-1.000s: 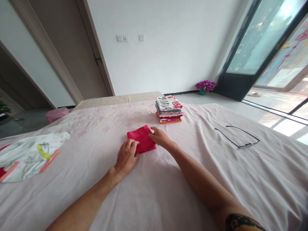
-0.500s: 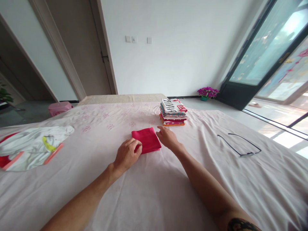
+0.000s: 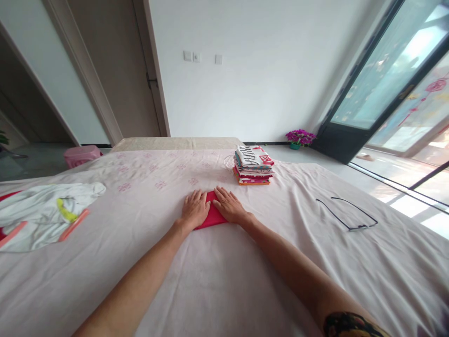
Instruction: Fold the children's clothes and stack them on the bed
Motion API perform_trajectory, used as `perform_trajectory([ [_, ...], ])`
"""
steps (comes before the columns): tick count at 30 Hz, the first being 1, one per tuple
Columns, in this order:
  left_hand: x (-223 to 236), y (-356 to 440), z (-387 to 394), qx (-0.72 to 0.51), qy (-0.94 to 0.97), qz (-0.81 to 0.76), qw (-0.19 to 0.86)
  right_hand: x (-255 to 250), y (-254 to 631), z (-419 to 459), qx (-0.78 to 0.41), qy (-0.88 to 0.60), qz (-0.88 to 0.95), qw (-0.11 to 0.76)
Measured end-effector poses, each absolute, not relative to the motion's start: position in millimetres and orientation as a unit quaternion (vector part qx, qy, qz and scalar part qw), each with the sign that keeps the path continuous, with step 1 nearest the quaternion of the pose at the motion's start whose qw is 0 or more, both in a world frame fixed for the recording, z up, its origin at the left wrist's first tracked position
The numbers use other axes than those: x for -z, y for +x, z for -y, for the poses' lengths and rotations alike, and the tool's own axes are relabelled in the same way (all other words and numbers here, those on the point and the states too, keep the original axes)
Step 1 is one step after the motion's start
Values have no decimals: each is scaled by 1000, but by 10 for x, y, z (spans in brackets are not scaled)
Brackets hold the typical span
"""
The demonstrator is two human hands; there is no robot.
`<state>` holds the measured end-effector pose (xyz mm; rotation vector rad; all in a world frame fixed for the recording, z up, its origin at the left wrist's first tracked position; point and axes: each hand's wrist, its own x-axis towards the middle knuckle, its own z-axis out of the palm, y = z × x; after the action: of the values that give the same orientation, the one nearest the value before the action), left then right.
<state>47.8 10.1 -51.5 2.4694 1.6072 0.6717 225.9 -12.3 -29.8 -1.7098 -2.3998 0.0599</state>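
A folded red cloth (image 3: 213,216) lies on the pale pink bedsheet (image 3: 196,281) in front of me. My left hand (image 3: 195,208) rests flat on its left part, fingers stretched forward. Over the right part my right hand (image 3: 229,206) is also laid flat, its fingers pointing away from me. Both hands cover much of the cloth, and its middle and near edge show between them. Just beyond my right hand stands a neat stack of folded clothes (image 3: 253,166), topped by a white one with black and red print.
At the left lies a rumpled white garment (image 3: 45,210) with yellow and orange parts. A pair of eyeglasses (image 3: 358,227) rests on the sheet at right. Beyond the bed are a pink stool (image 3: 82,155) and a pot of purple flowers (image 3: 300,137).
Both hands went from curled fingers at the cloth's sides to lying flat on top of it. My right hand came in leftward. The stack stayed put.
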Motion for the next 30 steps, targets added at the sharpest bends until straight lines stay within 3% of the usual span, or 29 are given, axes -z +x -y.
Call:
perform_trajectory([
  [5, 534, 393, -105, -237, 820, -516, 73, 295, 2325, 117, -21, -593, 800, 87],
  [13, 636, -151, -11, -361, 773, -498, 155, 190, 2437, 98, -64, -625, 777, 41],
  [16, 671, -375, 143, -355, 780, -495, 141, 61, 2336, 135, -11, -662, 746, 69],
  [21, 717, -658, 387, -305, 806, -499, 88, 57, 2004, 172, 54, -579, 809, 93],
  [26, 737, -808, 503, -261, 833, -486, 37, 298, 1903, 134, 22, -543, 835, 84],
  [30, 714, -839, 514, -264, 832, -486, 41, 321, 2003, 68, -45, -553, 821, 135],
])
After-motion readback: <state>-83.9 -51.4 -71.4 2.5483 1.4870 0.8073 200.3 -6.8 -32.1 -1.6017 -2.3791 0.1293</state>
